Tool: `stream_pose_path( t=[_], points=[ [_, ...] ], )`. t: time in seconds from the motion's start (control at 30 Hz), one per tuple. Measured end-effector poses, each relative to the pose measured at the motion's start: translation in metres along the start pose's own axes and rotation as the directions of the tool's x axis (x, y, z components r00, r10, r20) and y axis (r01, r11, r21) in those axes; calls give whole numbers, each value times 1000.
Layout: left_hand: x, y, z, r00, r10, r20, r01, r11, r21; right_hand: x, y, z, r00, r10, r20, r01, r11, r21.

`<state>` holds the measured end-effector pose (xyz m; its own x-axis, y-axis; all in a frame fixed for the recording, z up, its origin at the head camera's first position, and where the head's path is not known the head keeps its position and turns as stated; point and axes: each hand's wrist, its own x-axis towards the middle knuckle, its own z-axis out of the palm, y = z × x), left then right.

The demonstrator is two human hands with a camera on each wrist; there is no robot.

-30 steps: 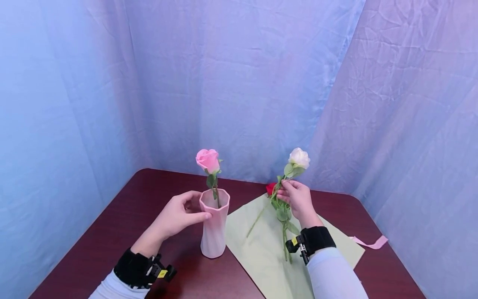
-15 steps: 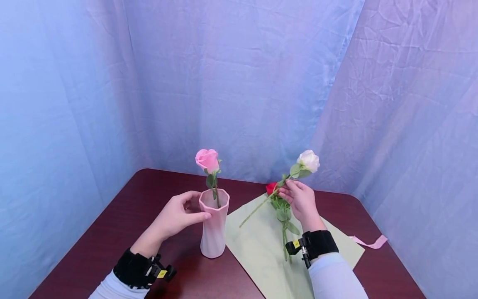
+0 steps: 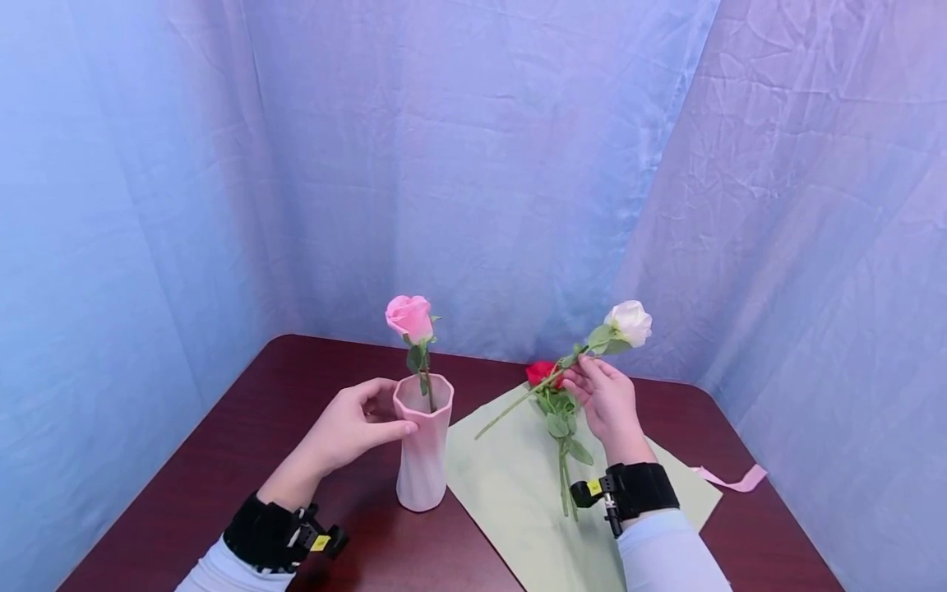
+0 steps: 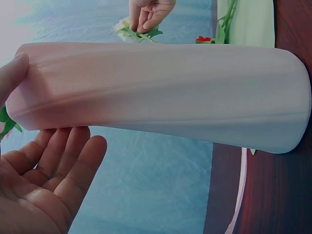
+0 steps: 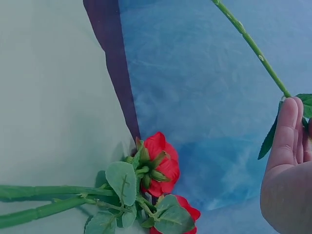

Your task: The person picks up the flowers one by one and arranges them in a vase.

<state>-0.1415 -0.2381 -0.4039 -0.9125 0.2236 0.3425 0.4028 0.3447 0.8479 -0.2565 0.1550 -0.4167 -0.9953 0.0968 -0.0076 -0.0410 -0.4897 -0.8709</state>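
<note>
My left hand (image 3: 355, 423) grips the pink-to-white vase (image 3: 423, 460) near its rim, thumb on the near side and fingers around the back. The vase stands upright on the table, and a pink rose (image 3: 409, 319) leans in its mouth. In the left wrist view the vase (image 4: 161, 92) fills the middle. My right hand (image 3: 605, 401) pinches a white rose (image 3: 629, 323) by the stem just below its leaves. Its bloom tilts up to the right, and the bare stem (image 5: 253, 46) slants down to the left. Below lie red roses (image 5: 161, 163) with green stems.
Pale green wrapping paper (image 3: 503, 485) lies under the red roses on the dark red-brown table (image 3: 222, 460). A pink ribbon (image 3: 740, 479) trails at the paper's right corner. Blue-violet curtains (image 3: 459, 164) hang behind the table.
My right hand has moved right with the white rose, lifting it off the red ones. The rose has tipped further to the right. My left hand stays on the vase.
</note>
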Motion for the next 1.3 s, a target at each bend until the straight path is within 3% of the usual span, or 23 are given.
stream_pose_path(
  t=[0.77, 1.3],
  points=[
    [2, 0, -2, 1000, 10, 9, -10, 1000, -20, -8, -24, -6, 991, -87, 97, 75, 989, 125],
    [3, -2, -3, 1000, 10, 3, -10, 1000, -8, -13, -40, 8, 985, -113, 130, 91, 983, 161]
  ],
)
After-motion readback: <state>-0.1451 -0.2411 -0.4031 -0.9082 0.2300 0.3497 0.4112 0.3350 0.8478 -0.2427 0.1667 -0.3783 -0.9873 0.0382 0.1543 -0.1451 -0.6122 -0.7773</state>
